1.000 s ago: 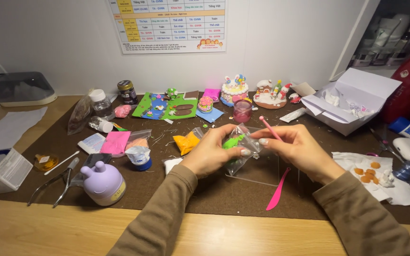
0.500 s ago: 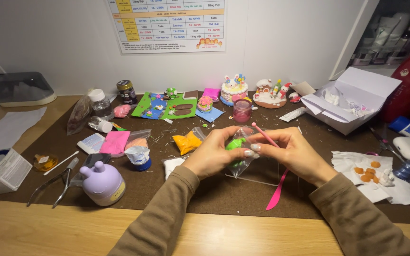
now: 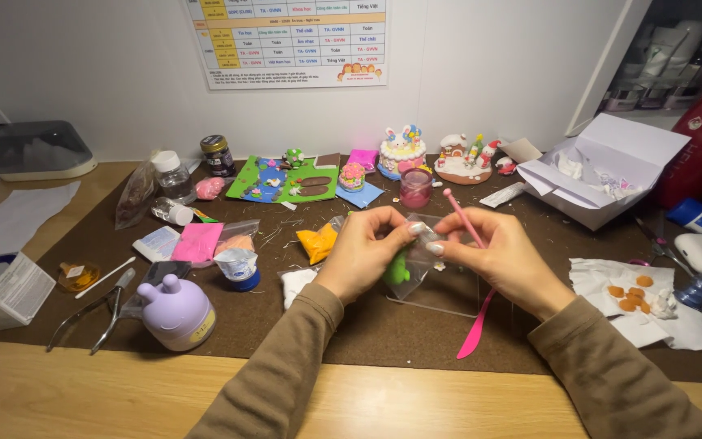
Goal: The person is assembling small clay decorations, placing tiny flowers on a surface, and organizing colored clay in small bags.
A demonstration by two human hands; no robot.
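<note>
My left hand [image 3: 367, 252] and my right hand [image 3: 493, 256] meet above the brown mat [image 3: 383, 333]. Together they pinch a small clear plastic bag [image 3: 413, 272] that holds a lump of green clay [image 3: 397, 268]. My right hand also grips a pink modelling tool [image 3: 474, 325]; its ball tip sticks up past my fingers and its flat blade hangs down toward the mat. A clear sheet [image 3: 448, 294] lies under my hands.
A purple rabbit-shaped pot [image 3: 175, 311], pliers [image 3: 99, 309], bags of yellow [image 3: 318, 242] and pink clay [image 3: 197, 241], a green clay board [image 3: 286, 180], small clay cakes [image 3: 402, 151], an open white box [image 3: 603, 171] and a tissue with orange pieces [image 3: 631, 297] surround my hands.
My hands have drawn closer together over the bag. The green clay has sunk lower behind my left fingers, and the pink tool has tilted more upright.
</note>
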